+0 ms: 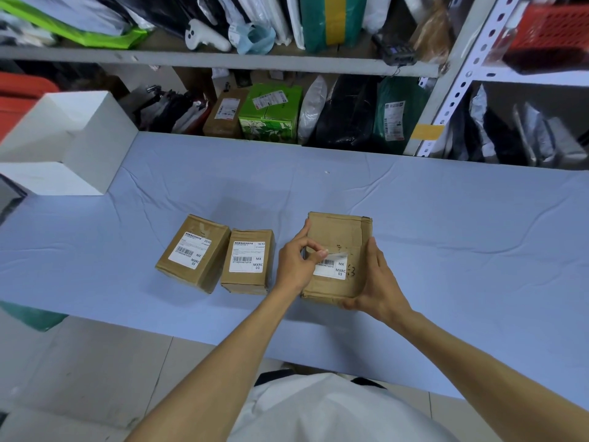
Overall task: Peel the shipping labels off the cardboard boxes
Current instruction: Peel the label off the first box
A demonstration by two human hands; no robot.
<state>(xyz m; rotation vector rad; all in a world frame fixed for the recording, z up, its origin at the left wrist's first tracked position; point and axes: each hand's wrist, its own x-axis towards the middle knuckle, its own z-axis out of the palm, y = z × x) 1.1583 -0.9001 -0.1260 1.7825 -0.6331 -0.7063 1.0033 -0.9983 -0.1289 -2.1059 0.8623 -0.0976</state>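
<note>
The left hand (294, 263) pinches the label (331, 267) by its lifted upper edge; the lower part is stuck to the box (338, 231). The right hand (379, 282) grips that box's right side on the desk (446, 234). Two labelled boxes (191, 253) lie just left.

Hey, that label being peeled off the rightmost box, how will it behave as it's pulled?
Probably floppy: the shipping label curls over at its lifted top edge, where the left hand pinches it. Likely thin paper, so it may tear if yanked. The right hand bracing the cardboard box suggests the glue resists.
</note>
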